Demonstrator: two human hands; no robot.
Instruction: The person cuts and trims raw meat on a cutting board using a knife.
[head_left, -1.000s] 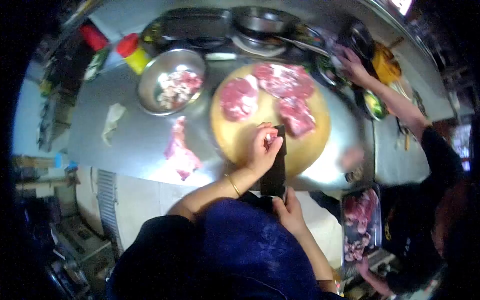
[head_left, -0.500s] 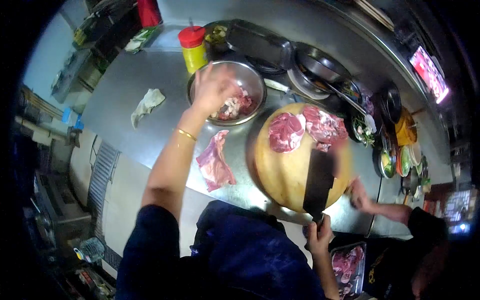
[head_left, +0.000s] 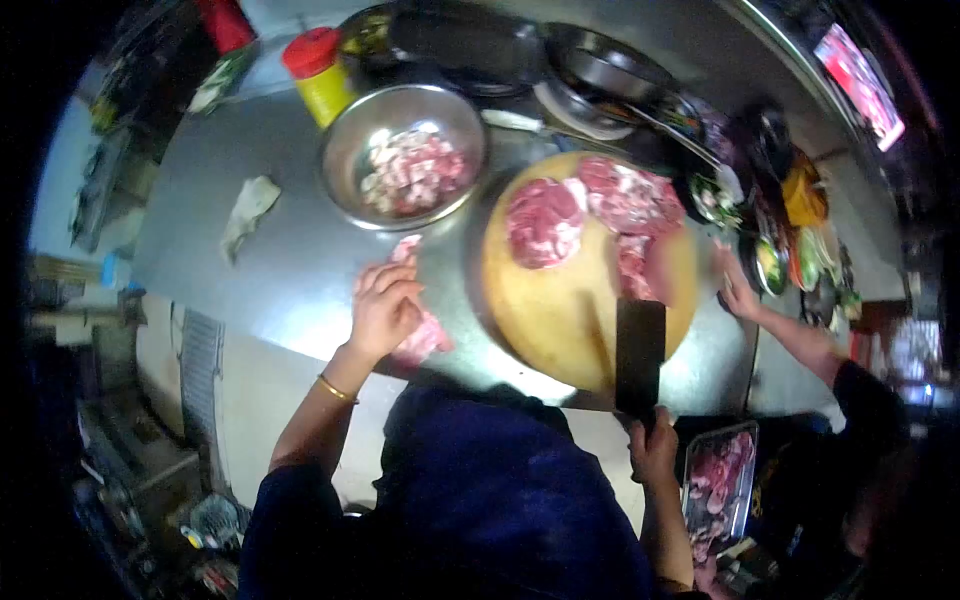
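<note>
My left hand (head_left: 385, 310) is over a strip of raw meat (head_left: 425, 340) lying on the steel counter, its fingers curled onto the meat and hiding its middle. In my right hand (head_left: 652, 448) is the handle of a dark, broad cleaver (head_left: 640, 355). Its blade reaches over the near right part of a round wooden chopping board (head_left: 540, 325). On the board lie a round slab of raw meat (head_left: 545, 222) and a larger slab (head_left: 630, 195), with a smaller piece (head_left: 635, 265) just beyond the blade tip. Cut meat chunks (head_left: 415, 170) fill the bottom of a steel bowl (head_left: 340, 185).
Another person's hand (head_left: 738, 290) is at the counter right of the board. A pale cloth-like scrap (head_left: 248, 215) lies at left. Behind the bowl stand a yellow jar with a red lid (head_left: 318, 75) and dark pans (head_left: 610, 65). A tray of meat (head_left: 722, 470) is low at right.
My left hand has come out from over the bowl, down to the meat strip. The cleaver stays in my right hand. The other person's hand has shifted farther from me, and the view has moved.
</note>
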